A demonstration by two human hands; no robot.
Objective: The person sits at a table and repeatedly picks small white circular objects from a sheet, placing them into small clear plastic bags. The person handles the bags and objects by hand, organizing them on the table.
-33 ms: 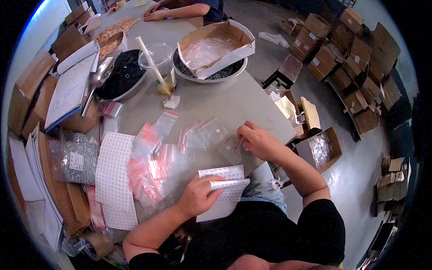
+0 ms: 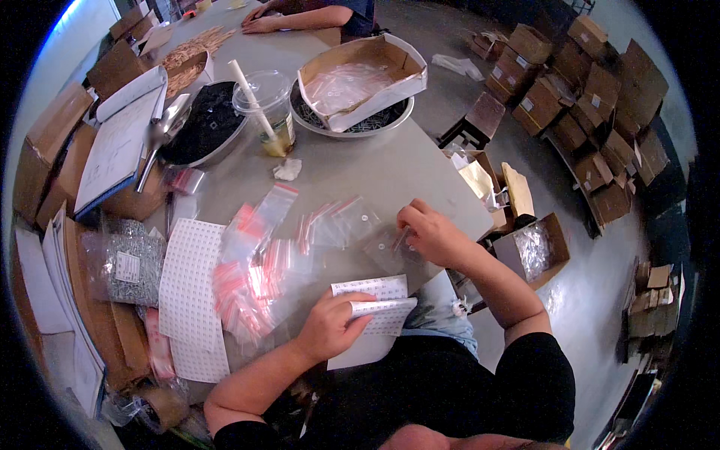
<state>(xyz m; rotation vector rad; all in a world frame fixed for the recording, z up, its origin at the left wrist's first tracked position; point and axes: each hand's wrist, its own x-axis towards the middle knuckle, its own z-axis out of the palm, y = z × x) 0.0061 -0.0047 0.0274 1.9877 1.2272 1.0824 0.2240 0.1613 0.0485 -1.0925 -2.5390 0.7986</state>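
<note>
My left hand (image 2: 334, 326) is closed on a folded white label sheet (image 2: 382, 319) printed with rows of small marks, held over the table's near edge. My right hand (image 2: 431, 236) rests at the right with its fingers curled together, touching a clear zip bag (image 2: 384, 247); whatever lies between the fingertips is hidden. A fanned row of clear zip bags (image 2: 337, 225), one with a small round sticker, lies left of that hand. A heap of zip bags (image 2: 255, 281) with red-edged tops spreads farther left, beside a flat label sheet (image 2: 191, 292).
Behind stand a lidded plastic cup (image 2: 279, 142) with a thick straw, a bowl of black pieces (image 2: 214, 124), and a white carton (image 2: 352, 116) on a metal bowl (image 2: 409, 112). A metal scoop (image 2: 169, 124) leans on a clipboard (image 2: 120, 154). Another person's arm (image 2: 307, 19) rests at the far end.
</note>
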